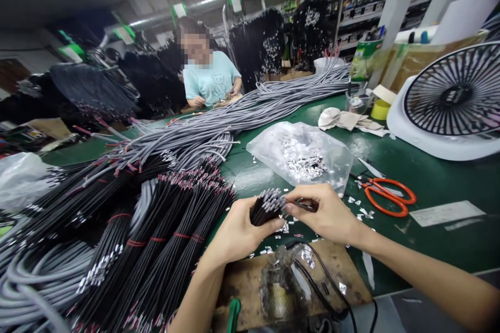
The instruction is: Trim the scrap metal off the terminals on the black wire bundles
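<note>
My left hand [238, 231] is closed around a small bundle of black cables [264, 207], their metal-tipped ends pointing up and right. My right hand [326, 213] pinches at those tips with thumb and forefinger, touching the bundle's end. Both hands hover over a worn brown board [250, 281] at the table's near edge. Small silver metal bits [287, 229] lie scattered below the hands.
Piles of black cables [156, 239] and grey cables [219, 125] fill the left of the green table [429, 177]. A clear bag of metal pieces [304, 153], orange scissors [386, 195] and a white fan [449, 104] lie right. A person in a light-blue shirt [211, 80] works opposite.
</note>
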`<control>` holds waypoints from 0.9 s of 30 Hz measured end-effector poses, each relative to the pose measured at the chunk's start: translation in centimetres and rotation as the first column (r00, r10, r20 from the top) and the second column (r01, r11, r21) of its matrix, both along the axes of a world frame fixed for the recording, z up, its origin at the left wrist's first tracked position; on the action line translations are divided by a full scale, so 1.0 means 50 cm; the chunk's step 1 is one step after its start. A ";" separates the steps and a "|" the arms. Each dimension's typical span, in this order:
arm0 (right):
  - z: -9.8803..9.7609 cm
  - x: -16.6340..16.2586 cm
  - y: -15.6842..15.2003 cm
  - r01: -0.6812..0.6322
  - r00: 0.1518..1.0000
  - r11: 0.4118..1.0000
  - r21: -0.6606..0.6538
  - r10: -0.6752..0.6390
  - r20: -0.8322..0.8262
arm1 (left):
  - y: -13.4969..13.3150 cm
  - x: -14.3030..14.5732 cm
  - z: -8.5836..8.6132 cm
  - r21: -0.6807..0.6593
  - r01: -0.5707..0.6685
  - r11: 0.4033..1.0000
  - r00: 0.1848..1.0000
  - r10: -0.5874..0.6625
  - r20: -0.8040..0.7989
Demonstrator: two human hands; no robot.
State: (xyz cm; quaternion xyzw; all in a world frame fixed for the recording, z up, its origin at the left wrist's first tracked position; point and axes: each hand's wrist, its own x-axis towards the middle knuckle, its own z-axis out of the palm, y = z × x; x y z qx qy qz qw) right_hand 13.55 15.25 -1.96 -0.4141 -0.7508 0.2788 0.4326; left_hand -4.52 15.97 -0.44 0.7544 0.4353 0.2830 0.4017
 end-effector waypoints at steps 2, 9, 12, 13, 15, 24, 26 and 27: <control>0.002 -0.002 -0.006 -0.015 1.000 1.000 -0.017 0.015 -0.027 | -0.003 -0.007 0.009 -0.024 0.036 0.999 0.999 -0.036 0.023; 0.003 0.002 -0.008 0.009 0.988 0.994 -0.106 -0.025 -0.149 | -0.016 -0.013 0.032 -0.060 -0.073 0.996 0.996 0.076 0.049; 0.004 -0.003 -0.014 -0.055 0.983 0.982 -0.181 0.022 -0.184 | -0.017 -0.008 0.029 -0.087 -0.165 0.982 0.983 0.171 0.063; 0.004 -0.006 -0.018 -0.080 0.983 0.978 -0.194 0.045 -0.178 | -0.016 -0.007 0.026 -0.084 -0.194 0.977 0.977 0.201 0.077; 0.002 -0.012 -0.025 -0.147 0.981 0.968 -0.203 0.116 -0.156 | -0.015 -0.006 0.020 -0.055 -0.242 0.969 0.963 0.247 0.105; 0.000 -0.017 -0.028 -0.022 0.977 0.998 -0.061 0.008 -0.212 | -0.020 0.000 0.015 0.040 -0.228 0.973 0.971 0.224 0.078; -0.003 -0.017 -0.030 -0.041 0.984 0.999 -0.002 0.040 -0.176 | -0.021 0.002 0.012 0.073 -0.248 0.966 0.968 0.244 0.058; -0.005 -0.017 -0.031 -0.061 0.985 0.998 0.026 0.065 -0.159 | -0.021 0.003 0.010 0.098 -0.269 0.958 0.963 0.266 0.045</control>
